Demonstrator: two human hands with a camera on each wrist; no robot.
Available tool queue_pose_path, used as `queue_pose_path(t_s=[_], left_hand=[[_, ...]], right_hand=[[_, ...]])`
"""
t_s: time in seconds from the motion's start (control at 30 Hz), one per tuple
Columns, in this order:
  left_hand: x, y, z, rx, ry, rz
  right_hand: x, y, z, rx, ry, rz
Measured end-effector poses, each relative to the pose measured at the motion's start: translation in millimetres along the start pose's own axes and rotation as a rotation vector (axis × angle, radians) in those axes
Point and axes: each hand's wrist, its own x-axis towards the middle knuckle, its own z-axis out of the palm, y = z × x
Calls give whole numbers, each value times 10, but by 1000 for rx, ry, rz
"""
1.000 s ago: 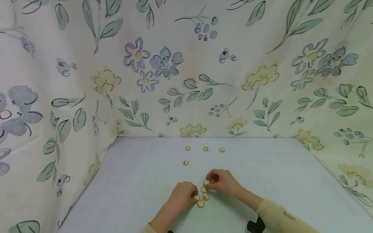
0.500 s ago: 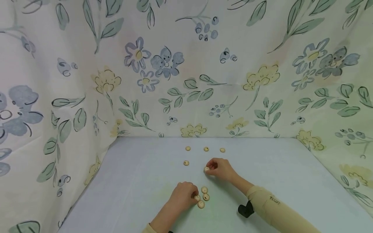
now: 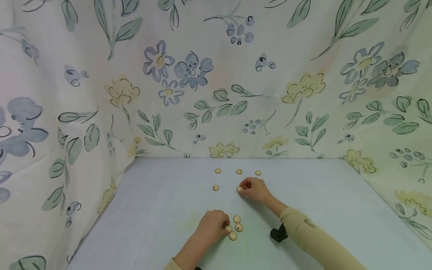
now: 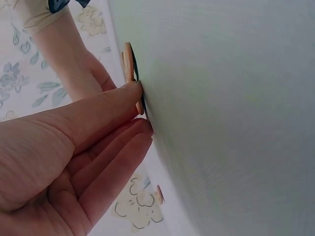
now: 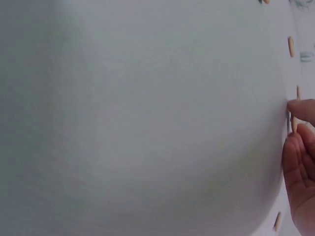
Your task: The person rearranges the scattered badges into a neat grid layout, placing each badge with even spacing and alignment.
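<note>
My right hand [image 3: 255, 188], out past the middle of the table, pinches a small round wooden disc [image 3: 239, 189] at its edge between thumb and fingers; the right wrist view shows the disc [image 5: 294, 123] edge-on, low at the tabletop. Nearer the front, my left hand [image 3: 213, 225] pinches another pale wooden disc [image 3: 228, 228], partly covered by the thumb. Close beside its fingertips lie three more discs: an upper one [image 3: 237, 219], one with a dark mark [image 3: 239, 227] and a front one [image 3: 233, 236].
At the back, three discs form a row: left [image 3: 218, 171], middle [image 3: 239, 171] and right [image 3: 258, 173]. Another disc [image 3: 215, 188] lies left of my right hand. A pale cloth covers the table [image 3: 162, 210]; a floral curtain [image 3: 216, 127] encloses it behind and at both sides.
My right hand has moved away from the front cluster toward the back, carrying one disc to the right of the lone disc. The left hand has stayed in place.
</note>
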Motion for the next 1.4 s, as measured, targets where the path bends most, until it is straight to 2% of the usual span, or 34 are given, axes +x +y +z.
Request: queue_pose_path(t_s=[0.53, 1.07, 1.4], left_hand=[[13, 12, -38, 6, -6, -3], [6, 23, -32, 15, 8, 19], [-5, 24, -19, 9, -10, 1]], right_hand=[[76, 24, -25, 4, -14, 17], [42, 41, -23, 17, -13, 23], [-16, 81, -3, 32, 4, 27]])
